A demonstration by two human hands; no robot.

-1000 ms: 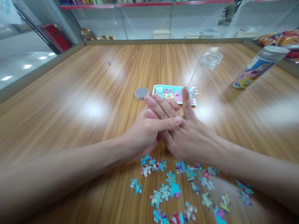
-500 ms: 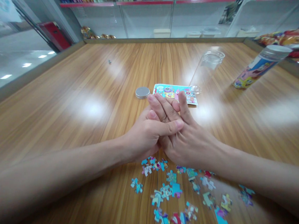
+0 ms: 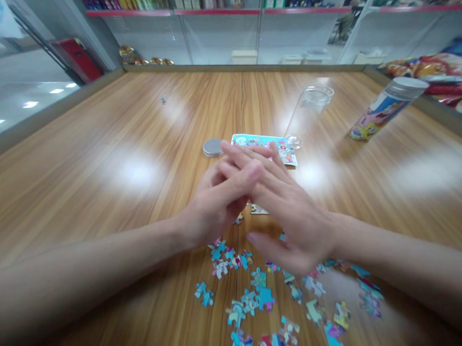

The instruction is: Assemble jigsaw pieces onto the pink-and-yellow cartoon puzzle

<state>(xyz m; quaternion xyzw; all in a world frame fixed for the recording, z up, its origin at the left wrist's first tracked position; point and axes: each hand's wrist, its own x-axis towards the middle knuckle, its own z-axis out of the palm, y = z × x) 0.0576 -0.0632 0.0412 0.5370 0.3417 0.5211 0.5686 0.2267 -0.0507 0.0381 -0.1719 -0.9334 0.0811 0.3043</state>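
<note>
Above the table, both of my hands meet with overlapping fingers. My left hand [image 3: 214, 205] curls round the fingers of the right one, its thumb lying over them. My right hand [image 3: 291, 212] has its fingers stretched to the left and its thumb pointing apart below; it is slightly blurred. Neither palm shows fully. Loose jigsaw pieces [image 3: 259, 279] are scattered below the hands, some partly covered by them. Beyond my fingertips lies a cartoon picture sheet [image 3: 289, 156], partly hidden. Beside it is a round silver lid [image 3: 212, 147].
A clear plastic jar [image 3: 310, 107] stands behind the sheet. To its right is a cartoon-printed canister [image 3: 385, 109] with a pale lid. A tiny object [image 3: 163, 101] lies far left on the wooden table [image 3: 116, 213]. Shelves and snack packets surround the far edge.
My right hand has swung its thumb down and away, and its fingers now reach further over the left hand. More puzzle pieces show beneath the hands. The view has shifted slightly.
</note>
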